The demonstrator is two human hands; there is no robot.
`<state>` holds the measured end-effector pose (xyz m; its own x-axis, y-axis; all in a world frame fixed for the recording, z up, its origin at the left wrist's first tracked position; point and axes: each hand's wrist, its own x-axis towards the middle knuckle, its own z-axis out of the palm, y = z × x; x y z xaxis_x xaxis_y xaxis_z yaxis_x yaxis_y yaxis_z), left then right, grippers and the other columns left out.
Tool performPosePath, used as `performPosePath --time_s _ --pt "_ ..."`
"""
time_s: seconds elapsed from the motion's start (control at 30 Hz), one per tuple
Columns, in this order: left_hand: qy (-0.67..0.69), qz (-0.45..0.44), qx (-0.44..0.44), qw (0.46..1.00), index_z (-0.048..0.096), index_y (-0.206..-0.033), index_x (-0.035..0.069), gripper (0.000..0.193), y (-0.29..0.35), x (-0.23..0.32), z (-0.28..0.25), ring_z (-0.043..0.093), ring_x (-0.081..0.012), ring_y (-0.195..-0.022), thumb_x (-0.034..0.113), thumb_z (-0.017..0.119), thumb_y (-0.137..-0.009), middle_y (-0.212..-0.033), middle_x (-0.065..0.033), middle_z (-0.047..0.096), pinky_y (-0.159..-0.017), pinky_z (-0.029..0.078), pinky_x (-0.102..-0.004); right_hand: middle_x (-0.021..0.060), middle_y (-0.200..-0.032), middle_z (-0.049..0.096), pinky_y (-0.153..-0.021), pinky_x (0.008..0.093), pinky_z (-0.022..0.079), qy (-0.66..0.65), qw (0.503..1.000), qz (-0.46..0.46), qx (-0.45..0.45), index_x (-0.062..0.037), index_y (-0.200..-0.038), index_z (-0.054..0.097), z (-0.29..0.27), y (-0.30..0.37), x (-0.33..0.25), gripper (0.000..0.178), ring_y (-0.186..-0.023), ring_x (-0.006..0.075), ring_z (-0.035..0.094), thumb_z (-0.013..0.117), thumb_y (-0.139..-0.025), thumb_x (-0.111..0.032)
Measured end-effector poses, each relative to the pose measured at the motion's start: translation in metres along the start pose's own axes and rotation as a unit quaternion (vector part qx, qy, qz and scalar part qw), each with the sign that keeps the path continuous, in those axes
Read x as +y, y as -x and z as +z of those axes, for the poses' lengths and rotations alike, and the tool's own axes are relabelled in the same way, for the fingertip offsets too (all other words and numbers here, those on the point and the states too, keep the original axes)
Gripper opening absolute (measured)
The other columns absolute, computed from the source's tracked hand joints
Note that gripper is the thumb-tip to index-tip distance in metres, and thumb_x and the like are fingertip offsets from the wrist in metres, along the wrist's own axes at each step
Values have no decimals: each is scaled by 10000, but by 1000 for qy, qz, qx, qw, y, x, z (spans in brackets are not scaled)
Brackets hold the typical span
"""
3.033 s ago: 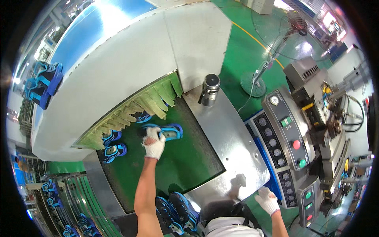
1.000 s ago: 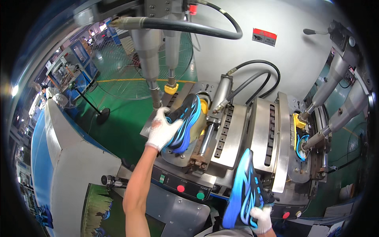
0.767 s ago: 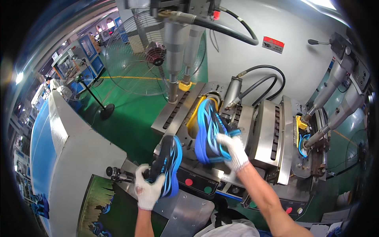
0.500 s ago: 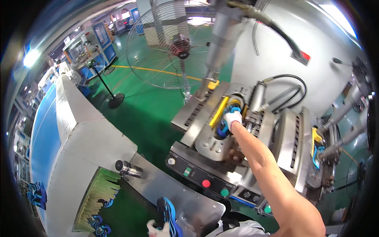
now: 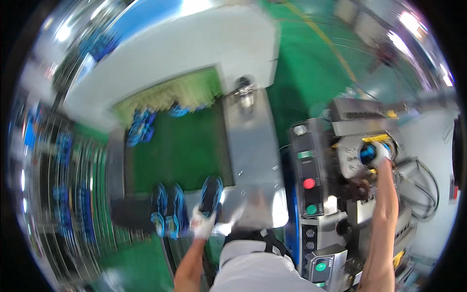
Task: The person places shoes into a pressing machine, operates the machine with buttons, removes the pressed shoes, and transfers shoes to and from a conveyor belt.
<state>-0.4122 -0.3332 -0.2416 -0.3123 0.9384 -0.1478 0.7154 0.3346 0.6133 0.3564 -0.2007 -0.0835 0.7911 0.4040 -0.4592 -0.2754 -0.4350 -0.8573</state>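
Note:
My left hand, in a white glove, is closed around the near end of a blue-and-black shoe at the front edge of the green conveyor. Just left of it lie a pair of similar shoes, side by side on the dark edge. Off to the right, my right hand, also gloved, reaches into the press machine and closes over a blue shoe seated in its mould. The hand covers part of that shoe, and blur hides the fingertips.
More blue shoes lie on the conveyor belt near a fringed curtain. A metal flask stands on the steel ledge. The control panel with coloured buttons fronts the machine. Racks line the left.
My view has swung left and down, bringing the conveyor and the pair of shoes into sight. The right hand stays at the shoe in the machine; the left stays by its shoe.

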Motion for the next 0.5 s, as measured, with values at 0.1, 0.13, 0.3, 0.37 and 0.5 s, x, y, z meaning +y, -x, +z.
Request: performPosePath --time_s 0.1,0.13,0.3,0.37,0.5 --pt "25 -48 -20 998 554 -1307 71 689 -3 25 -18 720 -285 -994 322 885 -757 -1088 -132 731 -890 552 -382 143 -1200 671 -964 462 526 114 974 -194 -12 -3 -1336 584 11 71 -6 573 -1067 273 655 712 -928 -384" --pt "27 -79 10 996 548 -1302 71 689 4 -8 -28 713 -296 -977 327 886 -759 -1071 -127 722 -881 550 -398 145 -1288 646 -1035 463 492 234 919 -317 0 6 -1434 531 59 144 10 682 -1143 280 634 718 -925 -409" --pt "50 -55 -15 997 537 -1300 81 651 5 -11 -17 707 -322 -952 342 853 -794 -1058 -140 717 -864 548 -430 226 -1643 304 -1237 448 265 387 847 -363 -30 24 -1606 235 107 349 151 1006 -1497 349 341 745 -885 -457" --pt "5 -73 -57 996 585 -1279 143 589 -2 -5 -26 718 -339 -919 414 806 -806 -1062 -90 739 -833 557 -454 249 -1669 226 -1268 455 184 640 691 -335 -6 30 -1608 217 116 357 209 1102 -1540 400 239 808 -816 -457" --pt "109 -25 -23 993 587 -1266 67 570 -7 -39 -45 705 -325 -961 252 849 -795 -1038 -145 721 -896 544 -420 266 -1677 181 -1262 526 131 717 611 -334 -26 59 -1598 208 108 339 239 1178 -1560 423 156 768 -770 -563"
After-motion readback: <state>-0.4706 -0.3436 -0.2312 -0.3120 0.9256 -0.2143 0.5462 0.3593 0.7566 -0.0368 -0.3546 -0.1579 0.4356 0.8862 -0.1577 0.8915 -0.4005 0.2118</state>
